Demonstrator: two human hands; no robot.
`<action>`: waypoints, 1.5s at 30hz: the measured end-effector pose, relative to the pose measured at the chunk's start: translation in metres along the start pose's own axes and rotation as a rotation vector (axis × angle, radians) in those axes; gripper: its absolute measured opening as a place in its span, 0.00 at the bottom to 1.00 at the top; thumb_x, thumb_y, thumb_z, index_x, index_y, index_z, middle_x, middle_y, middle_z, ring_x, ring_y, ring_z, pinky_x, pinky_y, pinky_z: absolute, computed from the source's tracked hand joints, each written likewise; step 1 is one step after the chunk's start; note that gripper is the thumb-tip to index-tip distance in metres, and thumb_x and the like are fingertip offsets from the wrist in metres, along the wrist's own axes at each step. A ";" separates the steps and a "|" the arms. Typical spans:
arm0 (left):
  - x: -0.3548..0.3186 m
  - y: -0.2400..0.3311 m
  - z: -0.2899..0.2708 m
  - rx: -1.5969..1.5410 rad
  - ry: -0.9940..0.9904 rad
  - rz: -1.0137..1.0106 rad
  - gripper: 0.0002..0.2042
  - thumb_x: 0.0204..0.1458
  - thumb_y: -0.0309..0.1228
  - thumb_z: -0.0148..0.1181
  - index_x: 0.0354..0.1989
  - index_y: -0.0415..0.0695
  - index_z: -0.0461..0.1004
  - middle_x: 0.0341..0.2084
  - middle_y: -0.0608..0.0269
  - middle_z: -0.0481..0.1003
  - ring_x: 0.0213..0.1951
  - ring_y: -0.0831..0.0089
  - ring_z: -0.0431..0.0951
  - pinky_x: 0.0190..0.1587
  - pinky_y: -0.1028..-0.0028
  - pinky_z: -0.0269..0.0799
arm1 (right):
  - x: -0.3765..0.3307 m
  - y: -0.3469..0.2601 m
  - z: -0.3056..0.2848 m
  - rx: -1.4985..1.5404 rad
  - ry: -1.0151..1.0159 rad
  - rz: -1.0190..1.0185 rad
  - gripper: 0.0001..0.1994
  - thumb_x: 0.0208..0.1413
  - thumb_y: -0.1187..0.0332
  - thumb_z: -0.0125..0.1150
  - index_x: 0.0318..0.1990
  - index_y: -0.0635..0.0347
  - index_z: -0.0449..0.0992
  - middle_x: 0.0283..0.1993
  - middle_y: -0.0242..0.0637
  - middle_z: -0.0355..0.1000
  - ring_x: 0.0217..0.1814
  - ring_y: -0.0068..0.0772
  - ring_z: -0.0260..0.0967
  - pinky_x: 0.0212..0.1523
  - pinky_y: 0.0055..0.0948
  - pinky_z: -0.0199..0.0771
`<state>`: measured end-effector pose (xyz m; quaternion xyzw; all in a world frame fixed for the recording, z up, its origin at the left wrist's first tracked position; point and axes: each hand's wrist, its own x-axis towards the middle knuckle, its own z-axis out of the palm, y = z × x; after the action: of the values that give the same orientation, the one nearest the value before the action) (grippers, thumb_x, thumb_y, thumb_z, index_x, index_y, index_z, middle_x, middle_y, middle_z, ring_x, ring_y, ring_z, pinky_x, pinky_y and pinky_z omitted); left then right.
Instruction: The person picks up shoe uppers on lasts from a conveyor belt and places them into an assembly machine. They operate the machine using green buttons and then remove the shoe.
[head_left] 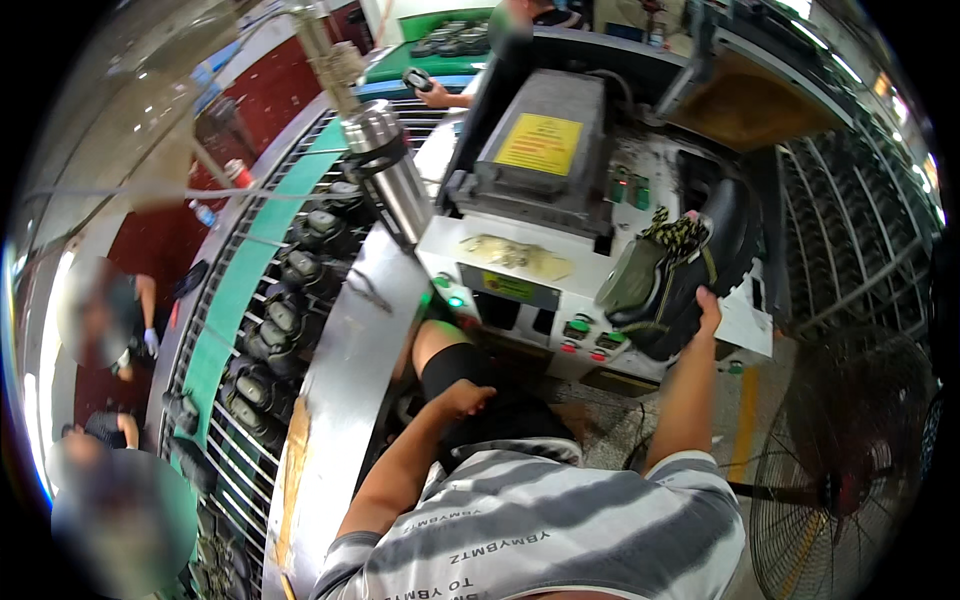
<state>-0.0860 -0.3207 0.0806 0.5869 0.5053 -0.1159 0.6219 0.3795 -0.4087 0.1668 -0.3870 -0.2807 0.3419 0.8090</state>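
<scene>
My right hand point(706, 312) is raised and grips the heel end of a dark shoe point(672, 275) with an olive side and speckled laces, holding it against the front of a white machine point(520, 262). A row of green and red buttons point(590, 335) runs along that machine's panel just left of the shoe. My left hand point(462, 398) rests closed on my knee, which wears a black sleeve point(452, 368), and it holds nothing.
A conveyor rack point(262, 330) on the left carries several dark shoes. A steel flask point(392, 172) stands on the metal ledge point(345, 380). A floor fan point(850, 480) sits lower right. Another person's hand point(434, 95) holds a shoe at the back; other people stand far left.
</scene>
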 end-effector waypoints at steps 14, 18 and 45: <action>0.042 0.045 0.008 -0.277 0.121 -0.276 0.24 0.56 0.50 0.48 0.21 0.40 0.74 0.11 0.65 0.64 0.12 0.72 0.62 0.17 0.69 0.60 | 0.277 -0.151 -0.014 -1.442 0.281 -0.011 0.59 0.27 0.56 0.73 0.70 0.62 0.45 0.60 0.56 0.64 0.59 0.50 0.66 0.58 0.36 0.66; 0.046 0.046 0.011 -0.326 0.167 -0.243 0.23 0.56 0.47 0.48 0.22 0.39 0.75 0.11 0.64 0.64 0.12 0.72 0.62 0.16 0.70 0.59 | 0.327 -0.114 -0.034 -1.588 0.208 0.176 0.61 0.27 0.50 0.72 0.70 0.65 0.44 0.64 0.62 0.59 0.66 0.51 0.60 0.62 0.33 0.62; 0.092 0.175 0.157 0.443 -0.163 0.754 0.15 0.56 0.38 0.50 0.34 0.37 0.76 0.30 0.45 0.77 0.38 0.46 0.76 0.42 0.57 0.71 | -0.068 -0.032 -0.132 -0.413 1.209 -0.280 0.16 0.65 0.54 0.43 0.32 0.58 0.60 0.26 0.28 0.56 0.23 0.27 0.51 0.28 0.30 0.57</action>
<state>0.1628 -0.3622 0.0862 0.8383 0.1682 -0.0324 0.5176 0.4436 -0.5332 0.1090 -0.6183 0.1162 -0.1056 0.7701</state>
